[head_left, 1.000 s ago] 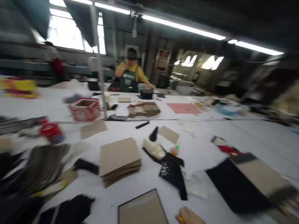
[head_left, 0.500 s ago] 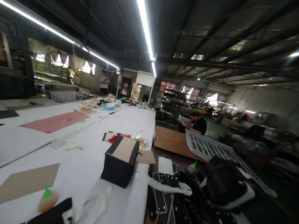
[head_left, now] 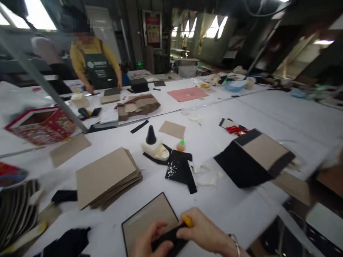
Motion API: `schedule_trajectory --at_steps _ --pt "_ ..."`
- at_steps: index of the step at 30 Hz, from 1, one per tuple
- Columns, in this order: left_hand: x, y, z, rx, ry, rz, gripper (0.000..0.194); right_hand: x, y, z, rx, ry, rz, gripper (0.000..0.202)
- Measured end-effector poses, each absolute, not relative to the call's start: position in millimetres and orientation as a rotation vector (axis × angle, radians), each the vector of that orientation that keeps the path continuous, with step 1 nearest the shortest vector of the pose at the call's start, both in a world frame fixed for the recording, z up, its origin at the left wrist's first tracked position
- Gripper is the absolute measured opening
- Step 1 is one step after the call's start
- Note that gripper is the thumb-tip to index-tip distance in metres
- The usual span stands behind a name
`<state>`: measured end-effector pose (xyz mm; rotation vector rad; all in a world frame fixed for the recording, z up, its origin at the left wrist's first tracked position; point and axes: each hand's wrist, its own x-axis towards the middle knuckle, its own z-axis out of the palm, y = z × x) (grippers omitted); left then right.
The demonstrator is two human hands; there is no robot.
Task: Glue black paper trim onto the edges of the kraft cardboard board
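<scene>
At the bottom, a beige board [head_left: 145, 223] with dark edges lies on the white table. Over its lower right part, my left hand [head_left: 151, 241] is closed around a black strip [head_left: 177, 245], thumb on top. My right hand [head_left: 203, 228] grips the strip's far end between thumb and fingers. A yellow-orange tip [head_left: 188, 221] sticks out of the right hand; the rest of that item is hidden. Beyond the hands lie a black cloth piece [head_left: 180, 167] with white specks, a cream bottle with a black nozzle [head_left: 155, 146] and a small green-capped bottle [head_left: 181, 144].
A stack of beige boards [head_left: 105, 177] lies left, with curved dark pieces [head_left: 14, 212] beyond. A black-and-beige box [head_left: 254, 159] stands right. Across the table are a red patterned carton [head_left: 42, 127], a metal pole [head_left: 42, 78], a pink sheet [head_left: 187, 94] and a person in a dark apron [head_left: 97, 69].
The view has swung left and down. Both my hands, the black strip and the dark-edged board are now in sight; the box appears farther right.
</scene>
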<state>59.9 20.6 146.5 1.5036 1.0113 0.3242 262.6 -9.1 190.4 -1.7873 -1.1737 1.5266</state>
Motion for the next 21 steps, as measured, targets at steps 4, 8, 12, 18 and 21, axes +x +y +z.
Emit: schedule_trajectory --at_steps 4,8,12,18,21 --pt "47.3 33.1 160.6 1.415 1.131 0.305 0.028 263.5 8.5 190.8 -1.747 -1.167 1.572 0.008" --pt "27.6 31.0 154.2 1.352 1.209 0.295 0.037 253.4 23.5 186.8 -1.683 -1.132 1.682 0.015" --pt "12.4 26.3 144.0 1.292 1.273 0.360 0.043 248.6 34.6 180.2 -1.769 -1.074 1.774 0.016" --pt "-18.6 17.6 133.2 1.190 1.323 0.401 0.044 247.0 47.9 171.4 -1.872 -1.181 1.790 0.017" --pt "-68.4 6.5 120.6 1.228 1.504 0.396 0.041 245.6 50.3 167.3 -1.842 -1.357 1.713 0.013"
